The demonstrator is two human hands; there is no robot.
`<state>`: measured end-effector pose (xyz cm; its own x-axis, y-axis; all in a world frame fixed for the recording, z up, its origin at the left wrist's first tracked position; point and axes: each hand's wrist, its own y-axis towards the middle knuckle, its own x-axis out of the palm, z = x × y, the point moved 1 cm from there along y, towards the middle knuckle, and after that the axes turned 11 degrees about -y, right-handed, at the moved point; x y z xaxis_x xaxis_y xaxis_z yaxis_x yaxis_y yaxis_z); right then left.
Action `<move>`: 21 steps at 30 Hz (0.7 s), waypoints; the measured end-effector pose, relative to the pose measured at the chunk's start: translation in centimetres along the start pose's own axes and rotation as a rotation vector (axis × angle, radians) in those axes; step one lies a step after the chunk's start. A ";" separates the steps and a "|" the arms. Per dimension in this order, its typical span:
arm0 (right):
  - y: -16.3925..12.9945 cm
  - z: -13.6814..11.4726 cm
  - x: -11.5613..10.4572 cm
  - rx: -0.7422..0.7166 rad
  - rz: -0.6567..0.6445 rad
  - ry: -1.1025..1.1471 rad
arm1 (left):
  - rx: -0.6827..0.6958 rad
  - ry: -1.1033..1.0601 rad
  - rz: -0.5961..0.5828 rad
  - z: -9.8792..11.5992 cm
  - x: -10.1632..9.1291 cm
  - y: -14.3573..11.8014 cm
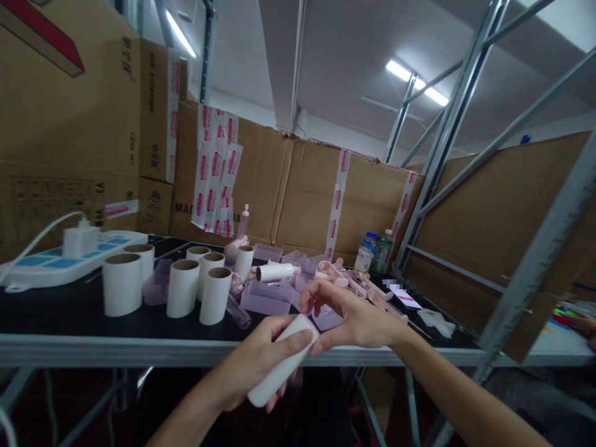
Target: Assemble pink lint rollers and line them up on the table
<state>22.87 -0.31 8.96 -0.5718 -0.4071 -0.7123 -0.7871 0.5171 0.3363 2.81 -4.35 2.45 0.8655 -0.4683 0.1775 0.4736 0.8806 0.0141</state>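
The left hand (254,366) has its fingers clamped round a white roll (284,360), long axis tilted up-right toward the right hand (354,316), whose spread fingers touch its upper end, just before the desk (69,310) edge

Two ceiling strip lights (416,82) (180,33) glare white overhead, yet the scene stays dim and bluish. The black worktop (56,310) lies in shade, darkest beneath its front edge. Wide-angle distortion bends the shelving posts (447,133) near the right edge. Slight softness blurs everything.
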 end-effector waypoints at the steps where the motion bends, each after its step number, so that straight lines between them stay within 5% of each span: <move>1: 0.0 0.0 0.0 0.006 0.005 -0.013 | 0.002 0.008 0.016 0.1 0.0 0.0; 21: -0.8 2.0 1.0 0.083 0.074 0.145 | -0.028 0.038 0.019 -0.1 0.2 -0.1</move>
<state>23.44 0.36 6.78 -0.6597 -0.4671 -0.5888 -0.7232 0.6076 0.3282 2.95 -4.58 2.39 0.8796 -0.4546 0.1400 0.4611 0.8872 -0.0165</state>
